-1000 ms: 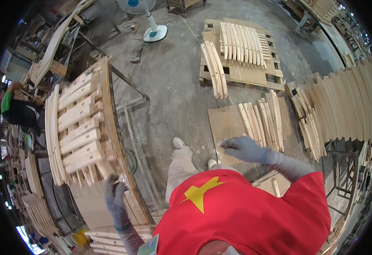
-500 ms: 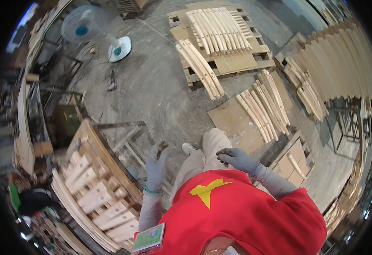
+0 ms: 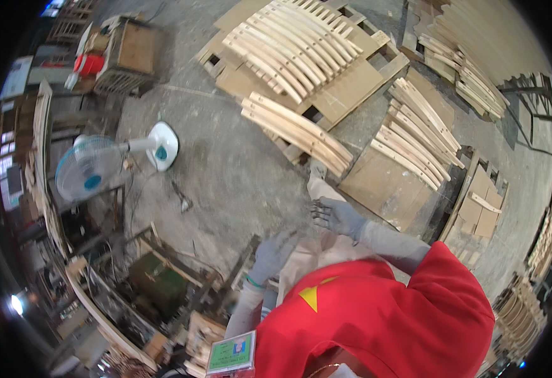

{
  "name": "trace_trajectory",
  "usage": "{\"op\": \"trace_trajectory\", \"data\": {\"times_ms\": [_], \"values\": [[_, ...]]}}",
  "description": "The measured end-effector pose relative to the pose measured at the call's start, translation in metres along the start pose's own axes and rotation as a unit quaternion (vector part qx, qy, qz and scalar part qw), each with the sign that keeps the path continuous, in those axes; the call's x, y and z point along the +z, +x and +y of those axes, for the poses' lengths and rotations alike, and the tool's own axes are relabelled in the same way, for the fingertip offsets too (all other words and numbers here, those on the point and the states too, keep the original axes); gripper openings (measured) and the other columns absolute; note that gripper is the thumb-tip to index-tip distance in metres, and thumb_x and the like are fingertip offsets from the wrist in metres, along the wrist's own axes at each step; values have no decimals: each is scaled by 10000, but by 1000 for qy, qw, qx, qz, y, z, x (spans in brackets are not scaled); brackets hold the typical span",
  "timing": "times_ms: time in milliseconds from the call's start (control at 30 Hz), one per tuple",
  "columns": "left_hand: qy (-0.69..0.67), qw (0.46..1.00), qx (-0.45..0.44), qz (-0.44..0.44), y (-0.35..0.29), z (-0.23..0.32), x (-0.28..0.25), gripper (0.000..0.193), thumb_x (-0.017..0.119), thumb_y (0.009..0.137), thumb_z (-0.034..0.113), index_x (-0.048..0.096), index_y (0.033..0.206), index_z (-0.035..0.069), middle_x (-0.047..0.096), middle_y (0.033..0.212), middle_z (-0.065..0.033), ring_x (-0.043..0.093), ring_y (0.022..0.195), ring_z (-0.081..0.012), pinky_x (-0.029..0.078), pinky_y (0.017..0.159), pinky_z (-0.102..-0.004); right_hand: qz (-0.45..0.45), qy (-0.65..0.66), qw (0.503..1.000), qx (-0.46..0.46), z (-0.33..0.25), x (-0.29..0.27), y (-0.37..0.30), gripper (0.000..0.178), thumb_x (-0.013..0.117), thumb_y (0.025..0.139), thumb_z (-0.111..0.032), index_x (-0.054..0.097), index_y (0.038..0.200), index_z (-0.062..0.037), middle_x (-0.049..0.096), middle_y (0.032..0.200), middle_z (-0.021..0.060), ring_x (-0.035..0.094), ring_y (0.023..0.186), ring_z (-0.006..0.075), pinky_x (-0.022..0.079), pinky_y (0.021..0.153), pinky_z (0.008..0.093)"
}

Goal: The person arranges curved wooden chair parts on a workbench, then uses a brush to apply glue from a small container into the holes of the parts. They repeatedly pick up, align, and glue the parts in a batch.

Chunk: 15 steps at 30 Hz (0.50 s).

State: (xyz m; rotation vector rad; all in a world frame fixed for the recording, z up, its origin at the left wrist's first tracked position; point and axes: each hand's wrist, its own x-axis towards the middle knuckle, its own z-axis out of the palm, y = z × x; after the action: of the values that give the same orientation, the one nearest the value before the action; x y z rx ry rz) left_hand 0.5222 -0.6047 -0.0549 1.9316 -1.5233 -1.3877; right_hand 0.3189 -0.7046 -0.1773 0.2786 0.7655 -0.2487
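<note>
Since half a second ago, the left hand [image 3: 273, 255] has drawn in toward the right hand [image 3: 342, 217], and the wearer has come nearer the pallet [image 3: 393, 68]. That pallet, topped with cardboard, carries a wide row of curved wooden slats [image 3: 291, 50]. Right of the pallet, a cardboard sheet [image 3: 383, 189] bears a further batch of slats [image 3: 414, 148]; left of it stands a fan [image 3: 93, 167]. A smaller stack of slats [image 3: 295, 132] juts past the pallet's near corner, closest to the hands. On the pallet's near side, the right hand is half open, fingers bent, seemingly empty; the left (rather blurred) I cannot judge for opening or grip.
</note>
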Motion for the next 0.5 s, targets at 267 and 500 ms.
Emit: {"op": "trace_trajectory", "data": {"times_ms": [267,500], "values": [[266,952,122,-87,214,-81,-83,414,436,911,414,552,1192,133,448,1324,-193,400,1216,-425,236,1019,-611,63,130,985,-97,-72,62,118,421,465,941,-398,501,1126,-21,579,1051,127,578,928,250,488,850,384],[454,844,134,-254,430,-126,-98,667,391,849,634,452,1328,174,334,1419,-180,278,1297,-453,201,1043,-595,162,188,966,-70,-99,7,209,438,473,934,-415,497,1111,-15,581,1048,137,592,923,253,512,838,372]]}}
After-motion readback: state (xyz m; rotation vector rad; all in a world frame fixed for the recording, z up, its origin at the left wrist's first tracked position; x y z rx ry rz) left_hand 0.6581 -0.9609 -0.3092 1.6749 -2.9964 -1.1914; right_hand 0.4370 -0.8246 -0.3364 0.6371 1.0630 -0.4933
